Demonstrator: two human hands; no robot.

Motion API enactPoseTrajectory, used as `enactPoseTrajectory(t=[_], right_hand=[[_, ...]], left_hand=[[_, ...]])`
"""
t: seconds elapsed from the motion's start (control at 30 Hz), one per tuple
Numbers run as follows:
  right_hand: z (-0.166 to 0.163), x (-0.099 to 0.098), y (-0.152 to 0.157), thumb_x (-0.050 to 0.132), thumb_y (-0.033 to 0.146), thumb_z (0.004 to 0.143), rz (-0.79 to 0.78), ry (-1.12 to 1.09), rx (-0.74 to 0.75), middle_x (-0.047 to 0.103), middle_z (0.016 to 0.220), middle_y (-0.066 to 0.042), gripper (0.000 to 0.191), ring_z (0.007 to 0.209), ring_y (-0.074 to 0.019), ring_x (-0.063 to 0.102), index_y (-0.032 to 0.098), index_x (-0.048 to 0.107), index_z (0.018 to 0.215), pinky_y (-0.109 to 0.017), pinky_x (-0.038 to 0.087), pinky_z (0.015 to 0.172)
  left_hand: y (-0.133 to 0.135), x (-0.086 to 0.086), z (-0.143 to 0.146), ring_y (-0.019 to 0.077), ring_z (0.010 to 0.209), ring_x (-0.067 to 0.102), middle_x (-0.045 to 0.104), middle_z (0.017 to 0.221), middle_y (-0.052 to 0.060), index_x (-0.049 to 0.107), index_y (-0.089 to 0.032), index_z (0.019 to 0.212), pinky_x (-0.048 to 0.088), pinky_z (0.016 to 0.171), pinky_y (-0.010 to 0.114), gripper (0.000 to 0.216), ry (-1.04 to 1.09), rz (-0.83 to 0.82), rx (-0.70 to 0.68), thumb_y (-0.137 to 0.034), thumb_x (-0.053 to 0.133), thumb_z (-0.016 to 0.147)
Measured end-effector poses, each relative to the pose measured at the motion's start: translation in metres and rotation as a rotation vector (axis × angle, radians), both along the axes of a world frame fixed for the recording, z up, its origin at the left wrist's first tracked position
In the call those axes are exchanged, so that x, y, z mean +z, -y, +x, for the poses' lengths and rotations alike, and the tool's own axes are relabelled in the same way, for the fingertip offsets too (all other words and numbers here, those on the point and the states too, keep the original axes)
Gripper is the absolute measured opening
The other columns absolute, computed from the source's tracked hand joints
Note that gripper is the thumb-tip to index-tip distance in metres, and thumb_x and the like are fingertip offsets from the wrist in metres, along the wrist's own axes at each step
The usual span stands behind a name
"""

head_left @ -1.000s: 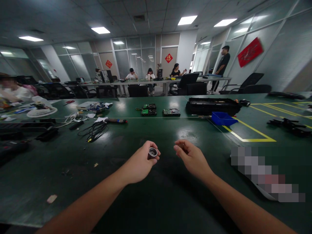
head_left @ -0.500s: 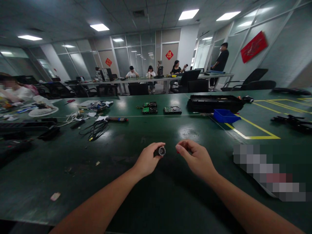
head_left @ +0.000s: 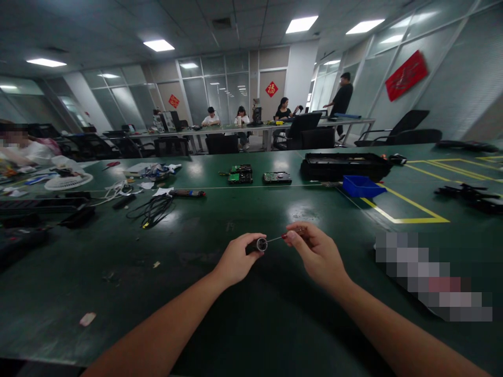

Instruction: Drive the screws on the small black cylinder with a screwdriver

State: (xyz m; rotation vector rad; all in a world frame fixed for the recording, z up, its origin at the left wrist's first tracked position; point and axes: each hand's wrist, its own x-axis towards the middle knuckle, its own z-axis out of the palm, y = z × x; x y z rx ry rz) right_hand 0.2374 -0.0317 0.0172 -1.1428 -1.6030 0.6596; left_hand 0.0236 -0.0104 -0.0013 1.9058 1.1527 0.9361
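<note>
Near the middle of the view, my left hand (head_left: 237, 257) is closed round a small dark cylindrical part (head_left: 261, 244), whose round, metallic-rimmed end faces me. Most of that part is hidden by the fingers. Just to its right, my right hand (head_left: 318, 254) grips a screwdriver (head_left: 285, 236) with a reddish handle, largely covered by the palm and fingers. Its thin shaft points left and its tip meets the rim or opening of the cylinder; which of the two I cannot tell. Both hands are held above the green table (head_left: 188, 293).
Green circuit boards (head_left: 240, 174) and a hard drive (head_left: 277, 178) lie ahead. Behind to the right are a black plastic housing (head_left: 346, 166) and a blue bin (head_left: 362, 186). A black cable coil (head_left: 153, 212) sits at left, a blurred object (head_left: 428, 283) at right. People work farther back.
My right hand has turned slightly, and the screwdriver's shaft now shows, reaching to the cylinder. The left hand has barely moved. A standing person in the background has shifted left.
</note>
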Motion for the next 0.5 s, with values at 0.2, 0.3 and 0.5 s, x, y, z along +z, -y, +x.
enactPoseTrajectory(t=[0.2, 0.3, 0.5], right_hand=[[0.0007, -0.0021, -0.0001, 0.060, 0.042, 0.092, 0.020, 0.008, 0.030, 0.075, 0.090, -0.006, 0.024, 0.084, -0.0235, 0.073, 0.022, 0.066, 0.105, -0.038, 0.056, 0.077], [0.0015, -0.0005, 0.0021, 0.058, 0.038, 0.093, 0.013, 0.027, 0.038, 0.075, 0.092, -0.006, 0.021, 0.086, -0.0236, 0.072, 0.023, 0.065, 0.105, -0.038, 0.055, 0.077], [-0.0004, 0.0075, 0.0044, 0.053, 0.035, 0.093, 0.007, 0.085, 0.027, 0.074, 0.089, -0.006, 0.020, 0.082, -0.0224, 0.070, 0.021, 0.065, 0.101, -0.034, 0.052, 0.069]], left_hand=[[-0.0012, -0.0023, -0.0008, 0.0194, 0.116, 0.061, 0.068, 0.122, 0.001, 0.067, -0.026, 0.120, 0.044, 0.107, 0.034, 0.042, 0.007, 0.011, 0.010, -0.010, 0.069, 0.081], [-0.0006, -0.0019, -0.0014, 0.0194, 0.116, 0.060, 0.068, 0.122, 0.001, 0.067, -0.026, 0.120, 0.045, 0.106, 0.035, 0.041, 0.010, 0.012, 0.013, -0.011, 0.069, 0.082], [-0.0004, -0.0012, -0.0019, 0.0195, 0.116, 0.060, 0.067, 0.123, 0.001, 0.067, -0.026, 0.120, 0.044, 0.107, 0.035, 0.042, 0.008, 0.027, 0.021, -0.011, 0.069, 0.081]])
